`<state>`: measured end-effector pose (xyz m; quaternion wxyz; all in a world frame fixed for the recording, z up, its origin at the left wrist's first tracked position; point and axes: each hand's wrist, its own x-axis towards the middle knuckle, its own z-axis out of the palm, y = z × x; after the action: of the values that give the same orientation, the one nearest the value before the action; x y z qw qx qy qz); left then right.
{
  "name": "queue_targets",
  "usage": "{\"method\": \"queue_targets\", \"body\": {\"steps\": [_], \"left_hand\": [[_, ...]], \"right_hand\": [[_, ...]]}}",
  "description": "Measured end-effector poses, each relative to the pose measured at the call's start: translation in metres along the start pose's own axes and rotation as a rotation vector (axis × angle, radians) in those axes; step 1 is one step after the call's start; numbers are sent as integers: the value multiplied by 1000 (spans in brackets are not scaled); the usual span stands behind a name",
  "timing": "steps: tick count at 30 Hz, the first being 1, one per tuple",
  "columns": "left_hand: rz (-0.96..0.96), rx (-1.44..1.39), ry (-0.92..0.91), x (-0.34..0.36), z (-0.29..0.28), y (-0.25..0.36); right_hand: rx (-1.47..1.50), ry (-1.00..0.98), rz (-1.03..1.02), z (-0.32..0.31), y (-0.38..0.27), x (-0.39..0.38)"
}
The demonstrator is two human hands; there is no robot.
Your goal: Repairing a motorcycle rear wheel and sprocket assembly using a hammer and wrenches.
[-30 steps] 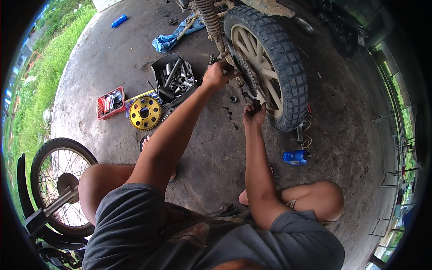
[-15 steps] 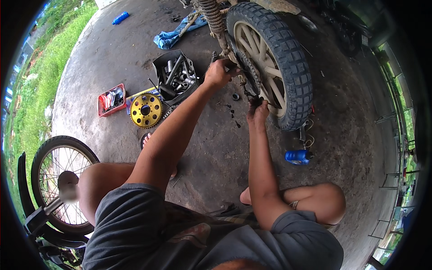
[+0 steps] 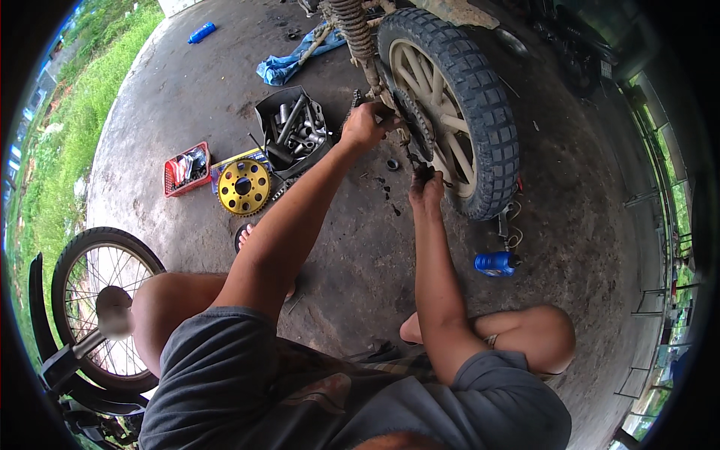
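Observation:
A motorcycle's rear wheel (image 3: 486, 97) with a knobbly tyre and pale, muddy spokes stands upright ahead of me. On its left side are the rear sprocket (image 3: 422, 124) and a muddy shock spring (image 3: 349, 28). My left hand (image 3: 365, 126) is closed at the frame end beside the sprocket; what its fingers grip is hidden. Lower down, my right hand (image 3: 426, 187), blackened with grease, is closed at the bottom of a dark, greasy part (image 3: 417, 158) hanging below the sprocket. I cannot make out what that part is.
Left of my arm lie a gold sprocket (image 3: 244, 187), a black tray of sockets and tools (image 3: 321, 150) and a red basket (image 3: 187, 184). A blue bottle (image 3: 495, 263) lies at right, a blue cloth (image 3: 279, 70) farther off. Another motorcycle's spoked wheel (image 3: 67, 259) stands near left.
My right hand has shifted slightly left, away from the wheel's spokes. My left hand stays almost where it was.

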<state>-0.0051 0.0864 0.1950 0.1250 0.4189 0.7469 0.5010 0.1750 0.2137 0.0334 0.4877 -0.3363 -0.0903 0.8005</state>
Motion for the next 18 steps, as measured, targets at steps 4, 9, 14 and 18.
{"method": "queue_targets", "body": {"steps": [4,9,14,18], "left_hand": [[-50,-16,-33,-2,-1,2],[3,28,16,-2,-1,2],[2,-3,1,-2,-1,-1],[-25,-50,-17,0,2,-6]], "right_hand": [[64,-123,26,-3,1,1],[67,-133,-68,2,4,-17],[-30,-108,-99,6,4,-28],[4,-79,-34,6,0,-26]]}}
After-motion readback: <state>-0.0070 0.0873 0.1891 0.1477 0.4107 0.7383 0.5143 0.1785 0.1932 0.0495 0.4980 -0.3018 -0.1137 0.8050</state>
